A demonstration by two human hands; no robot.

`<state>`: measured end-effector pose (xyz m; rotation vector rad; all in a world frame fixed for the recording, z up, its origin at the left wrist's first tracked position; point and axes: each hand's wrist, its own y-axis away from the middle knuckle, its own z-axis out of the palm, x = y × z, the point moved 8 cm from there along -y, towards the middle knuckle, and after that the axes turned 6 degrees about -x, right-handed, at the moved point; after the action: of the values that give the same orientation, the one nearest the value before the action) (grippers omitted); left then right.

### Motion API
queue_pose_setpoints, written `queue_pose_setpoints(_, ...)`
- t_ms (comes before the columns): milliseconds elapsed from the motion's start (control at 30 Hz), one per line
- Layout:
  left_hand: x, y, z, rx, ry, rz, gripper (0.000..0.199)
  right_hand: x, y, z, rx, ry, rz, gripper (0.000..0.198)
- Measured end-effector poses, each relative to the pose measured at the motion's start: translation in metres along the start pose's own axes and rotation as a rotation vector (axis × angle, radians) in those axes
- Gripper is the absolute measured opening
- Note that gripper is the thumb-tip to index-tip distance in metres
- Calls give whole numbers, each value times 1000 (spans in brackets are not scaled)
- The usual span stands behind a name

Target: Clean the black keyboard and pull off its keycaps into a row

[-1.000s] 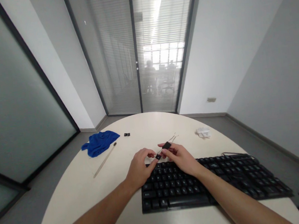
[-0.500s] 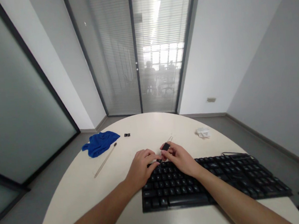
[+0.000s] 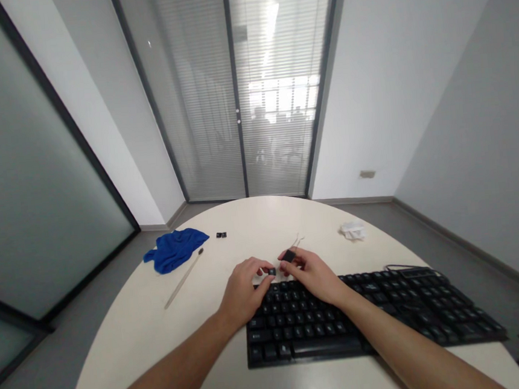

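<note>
My left hand (image 3: 246, 287) pinches a small black keycap (image 3: 272, 271) between thumb and fingers, just above the far left edge of a black keyboard (image 3: 327, 347). Close beside it, my right hand (image 3: 309, 270) is closed on a keycap puller (image 3: 288, 255) with a black handle; its thin wire prongs point away from me, over the table. My right wrist and forearm cross above the keyboard and hide some of its keys.
On the round cream table (image 3: 261, 215) lie a crumpled blue cloth (image 3: 178, 250), a thin brush (image 3: 184, 278) and two loose keycaps (image 3: 221, 235) to the left. A crumpled white tissue (image 3: 352, 230) lies at the right. A cable (image 3: 406, 265) runs along the keyboard's far edge.
My left hand has lifted the keycap up off the keyboard's back row, where the fingers were pressed before. My right hand with the keycap puller has hardly moved.
</note>
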<state>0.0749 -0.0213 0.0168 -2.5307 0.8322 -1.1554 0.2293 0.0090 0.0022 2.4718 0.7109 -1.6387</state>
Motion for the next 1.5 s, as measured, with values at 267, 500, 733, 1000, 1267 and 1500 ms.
queue_pose_setpoints(267,-43,-9,-20,140,-43,-167,13,6,-1,0,0,47,16,26)
queue_pose_setpoints(500,-64,-27,-54,212,-314,-142,14,7,-3,3,-19,29,7,25)
queue_pose_setpoints(733,-82,-53,-63,160,-585,-140,13,7,-2,2,-19,29,-5,25)
queue_pose_setpoints(1000,-108,-57,-58,242,-647,-160,11,5,-2,3,-14,52,9,23)
queue_pose_setpoints(1267,-135,-59,-64,259,-619,-202,11,5,-1,4,-20,87,25,24)
queue_pose_setpoints(1500,-156,-58,-60,261,-561,-231,13,3,1,3,-15,100,48,23)
